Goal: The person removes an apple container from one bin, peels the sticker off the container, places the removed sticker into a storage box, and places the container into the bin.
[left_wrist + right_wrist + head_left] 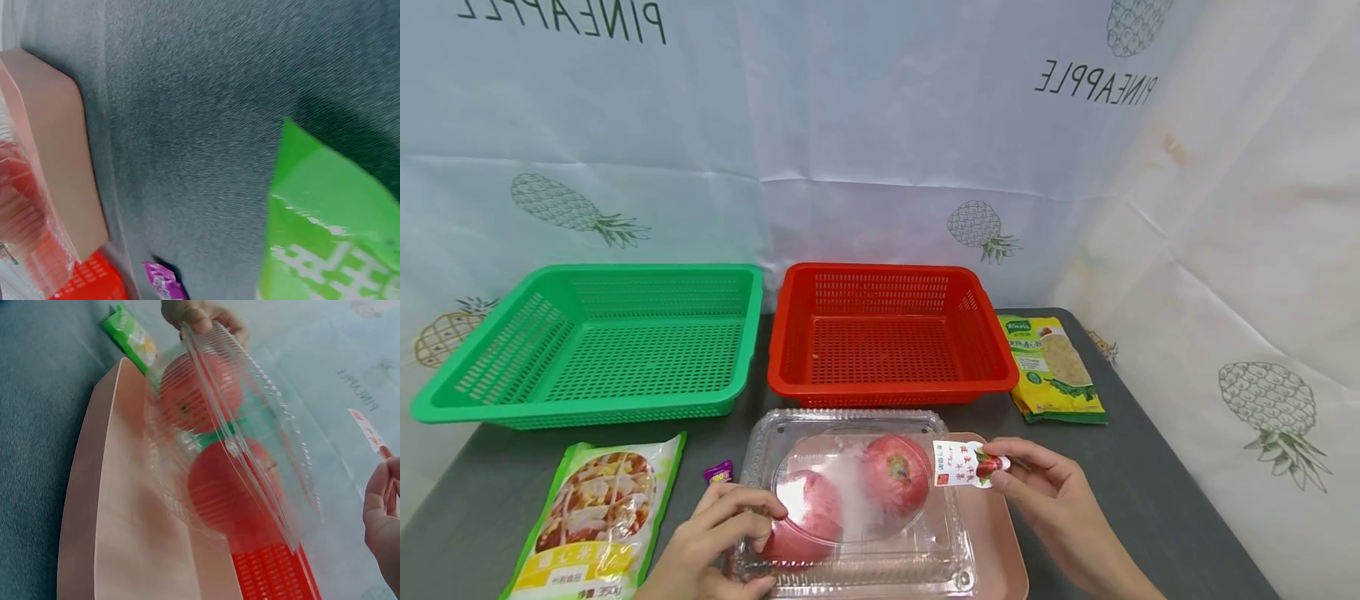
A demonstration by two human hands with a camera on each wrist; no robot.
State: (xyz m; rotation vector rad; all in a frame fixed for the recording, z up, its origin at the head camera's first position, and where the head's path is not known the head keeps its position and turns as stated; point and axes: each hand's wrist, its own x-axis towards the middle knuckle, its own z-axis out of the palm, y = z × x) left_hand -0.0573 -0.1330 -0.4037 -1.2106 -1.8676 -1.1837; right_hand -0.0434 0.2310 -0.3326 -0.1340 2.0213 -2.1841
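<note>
A clear plastic clamshell box [857, 542] with two red apples [895, 473] inside sits tilted over a pink tray [1003, 542]. My left hand [715, 533] grips the box at its left edge; the right wrist view shows the thumb and fingers pinching that rim. Between thumb and forefinger, my right hand [1060, 500] pinches a small white label [958, 464] with red writing and a printed red fruit. The label is held up over the box's right side. In the right wrist view the label [367, 430] stands apart from the box.
Behind stand a green basket [647, 408] and a red basket [887, 388]. A yellow Knorr packet [1060, 367] lies at the right, and a green and white food bag [598, 517] at the left. A small purple packet [718, 472] lies near my left hand.
</note>
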